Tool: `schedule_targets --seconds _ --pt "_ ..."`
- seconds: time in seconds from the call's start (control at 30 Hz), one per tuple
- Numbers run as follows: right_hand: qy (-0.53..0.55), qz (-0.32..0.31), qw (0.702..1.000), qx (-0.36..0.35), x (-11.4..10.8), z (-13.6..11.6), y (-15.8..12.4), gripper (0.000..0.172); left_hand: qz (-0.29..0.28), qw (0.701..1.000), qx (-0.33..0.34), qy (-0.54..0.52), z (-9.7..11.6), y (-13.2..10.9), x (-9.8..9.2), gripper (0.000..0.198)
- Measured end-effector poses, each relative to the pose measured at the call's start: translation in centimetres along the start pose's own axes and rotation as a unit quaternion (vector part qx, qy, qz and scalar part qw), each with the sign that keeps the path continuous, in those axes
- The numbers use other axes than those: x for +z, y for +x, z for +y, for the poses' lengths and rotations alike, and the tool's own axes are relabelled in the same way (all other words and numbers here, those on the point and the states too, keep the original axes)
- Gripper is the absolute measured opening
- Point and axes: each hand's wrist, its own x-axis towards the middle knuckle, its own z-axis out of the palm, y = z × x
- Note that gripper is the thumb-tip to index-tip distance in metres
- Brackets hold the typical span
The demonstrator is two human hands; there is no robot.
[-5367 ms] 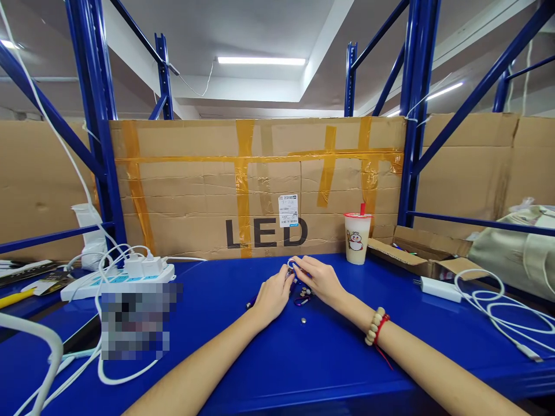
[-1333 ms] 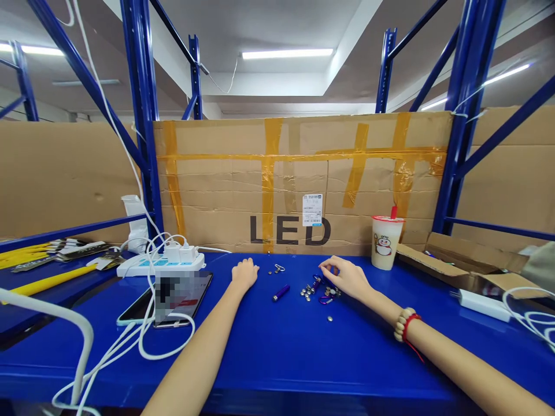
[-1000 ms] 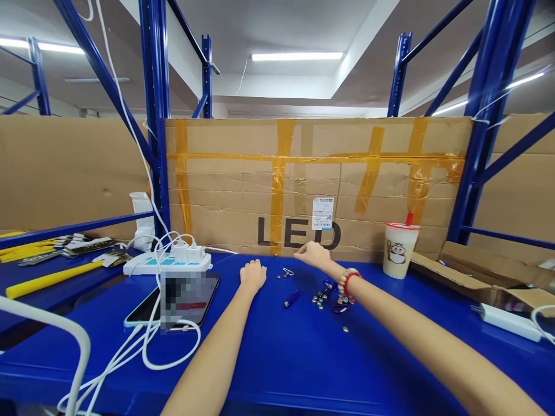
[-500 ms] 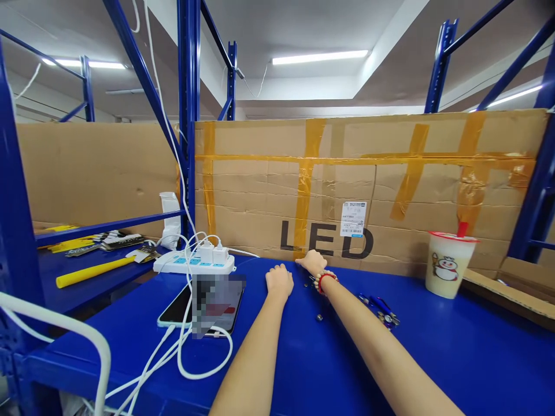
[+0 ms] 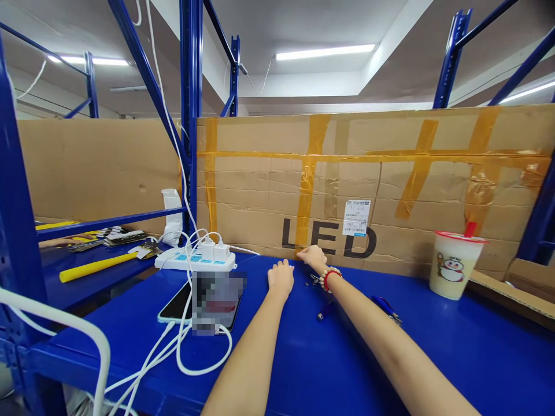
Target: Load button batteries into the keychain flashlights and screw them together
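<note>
My left hand (image 5: 280, 278) rests on the blue table (image 5: 329, 370) as a loose fist, with nothing visible in it. My right hand (image 5: 313, 256) reaches across to the foot of the taped cardboard wall marked LED (image 5: 373, 190), fingers curled and pinched at the table's back edge; what they hold is hidden. A bead bracelet sits on that wrist. Small metal key rings (image 5: 314, 280) lie just beside the wrist. A small purple cylinder (image 5: 323, 314) lies under my right forearm, and a blue clip with small parts (image 5: 385, 307) lies to its right.
A phone (image 5: 182, 303) with white cables lies at the left, behind it a white power strip (image 5: 196, 260) with chargers. A drink cup (image 5: 456, 264) stands at the right near an open cardboard box (image 5: 515, 286). A yellow tool (image 5: 93, 267) lies on the left shelf.
My hands parted from the small parts; the left settled into a fist on the table, and the right reached left and back to the cardboard wall. My view swung left.
</note>
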Motion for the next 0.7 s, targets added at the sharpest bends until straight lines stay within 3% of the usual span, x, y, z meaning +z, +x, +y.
schedule_targets --seconds 0.13,0.33,0.5,0.7 --pt "0.048 -0.028 0.995 -0.086 -2.6 0.6 -1.5 0.026 -0.005 0.997 0.058 -0.041 0.5 -0.1 -0.4 0.035" --pt "0.126 -0.007 0.966 -0.227 -5.9 3.4 -6.4 0.025 -0.028 0.980 0.161 -0.111 2.0 -0.8 -1.2 0.033" --pt "0.143 0.072 0.958 -0.237 -6.3 4.9 -9.7 0.021 -0.028 0.965 0.217 -0.144 2.8 -1.6 -1.3 0.026" --pt "0.158 0.135 0.950 -0.232 -6.6 5.4 -10.9 0.022 -0.023 0.958 0.237 -0.160 3.1 -2.3 -1.6 0.026"
